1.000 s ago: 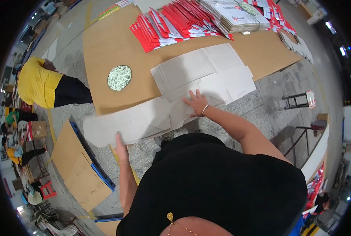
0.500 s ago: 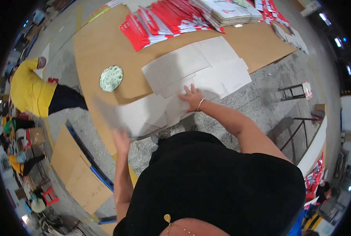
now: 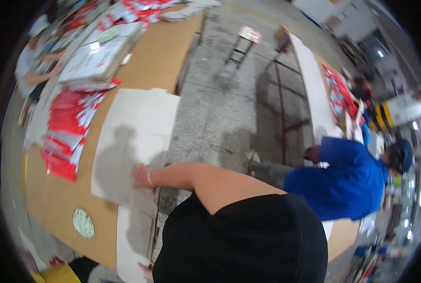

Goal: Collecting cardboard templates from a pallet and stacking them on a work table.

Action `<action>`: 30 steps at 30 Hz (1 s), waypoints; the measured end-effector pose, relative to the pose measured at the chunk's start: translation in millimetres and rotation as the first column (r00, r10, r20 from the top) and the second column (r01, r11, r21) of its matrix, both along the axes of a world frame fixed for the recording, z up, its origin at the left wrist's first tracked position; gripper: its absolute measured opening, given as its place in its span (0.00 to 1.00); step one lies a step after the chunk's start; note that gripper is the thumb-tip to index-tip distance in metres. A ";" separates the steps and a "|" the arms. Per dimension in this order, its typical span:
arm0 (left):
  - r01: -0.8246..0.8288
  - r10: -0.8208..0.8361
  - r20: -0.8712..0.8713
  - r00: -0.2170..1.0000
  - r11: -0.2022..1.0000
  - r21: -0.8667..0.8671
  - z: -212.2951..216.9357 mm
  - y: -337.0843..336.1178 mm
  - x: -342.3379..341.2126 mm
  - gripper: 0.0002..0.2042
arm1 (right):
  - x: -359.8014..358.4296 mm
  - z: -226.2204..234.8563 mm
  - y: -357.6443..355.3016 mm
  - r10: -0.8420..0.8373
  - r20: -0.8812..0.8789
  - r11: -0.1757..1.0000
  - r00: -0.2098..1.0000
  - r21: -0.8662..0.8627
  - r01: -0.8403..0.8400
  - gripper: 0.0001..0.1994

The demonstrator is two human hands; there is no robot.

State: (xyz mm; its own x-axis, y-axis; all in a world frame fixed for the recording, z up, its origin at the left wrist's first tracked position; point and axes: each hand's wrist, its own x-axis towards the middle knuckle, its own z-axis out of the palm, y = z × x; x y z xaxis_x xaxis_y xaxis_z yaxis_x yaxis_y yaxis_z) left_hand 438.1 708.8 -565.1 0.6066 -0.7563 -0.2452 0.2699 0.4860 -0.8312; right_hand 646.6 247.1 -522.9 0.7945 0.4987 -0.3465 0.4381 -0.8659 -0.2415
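Note:
Flat white cardboard sheets [image 3: 142, 111] lie along the near edge of the brown-covered table [image 3: 50, 203], with cut flaps and fold lines showing. My right hand [image 3: 142, 176], slightly blurred, rests on them with its fingers spread. At the lower edge of the picture, my left hand [image 3: 146, 270] shows only in part. Its fingers are apart at the border of the cardboard's lower end. A round pale green patterned piece [image 3: 83, 223] lies on the brown surface to the left of the cardboard.
Red and white packets [image 3: 71, 122] and a stack of printed sheets [image 3: 99, 59] lie farther along the table. A person in blue [image 3: 338, 177] stands close on my right by another table [image 3: 309, 85]. A small stool [image 3: 242, 45] stands on the floor ahead. Another person [image 3: 31, 63] works at far left.
My view has swung to the right, bringing the person in blue into sight. The blurred left end of the cardboard now lies flat. My right hand stays on the cardboard.

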 end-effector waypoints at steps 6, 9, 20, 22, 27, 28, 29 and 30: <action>0.079 -0.107 -0.077 0.991 0.949 -0.304 -5.8 -6.5 26.0 0.19 | -4.9 13.3 13.3 -0.009 -0.013 1.000 1.000 -0.029 0.008 0.50; 0.047 -0.104 -0.102 0.989 0.893 -0.448 -6.7 -14.3 30.6 0.18 | -5.8 10.4 12.5 -0.012 -0.007 0.999 1.000 -0.036 0.012 0.48; -0.142 -0.038 -0.188 0.981 0.515 -0.845 0.3 -27.1 31.5 0.18 | -4.9 10.1 19.3 -0.013 -0.018 0.999 1.000 -0.034 0.012 0.49; -0.170 -0.039 -0.206 0.978 0.422 -0.890 2.1 -33.7 35.0 0.18 | -6.5 10.0 15.2 -0.022 0.006 0.999 1.000 -0.035 0.022 0.49; -0.249 -0.025 -0.257 0.966 0.179 -0.952 8.0 -44.1 36.5 0.18 | -7.8 17.8 15.8 -0.018 0.001 0.999 1.000 -0.038 0.018 0.49; -0.263 -0.023 -0.268 0.963 0.129 -0.956 9.5 -45.9 36.7 0.18 | -7.8 18.8 16.6 -0.015 -0.007 0.999 1.000 -0.045 0.015 0.49; -0.276 -0.020 -0.279 0.960 0.079 -0.958 11.1 -47.4 36.4 0.18 | -8.1 19.5 17.3 -0.011 -0.009 0.999 1.000 -0.043 0.011 0.49; -0.288 -0.024 -0.288 0.957 0.029 -0.957 13.3 -50.7 38.6 0.18 | -7.9 17.2 15.9 -0.021 0.011 0.999 1.000 -0.046 0.021 0.49</action>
State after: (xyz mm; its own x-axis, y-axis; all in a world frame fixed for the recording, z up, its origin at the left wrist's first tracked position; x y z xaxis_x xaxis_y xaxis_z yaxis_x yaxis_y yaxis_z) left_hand 476.8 658.1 -551.7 0.7905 -0.2817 0.5438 0.0923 -0.8230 -0.5605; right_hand 638.8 262.9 -505.6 0.8082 0.4654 -0.3609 0.4219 -0.8851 -0.1966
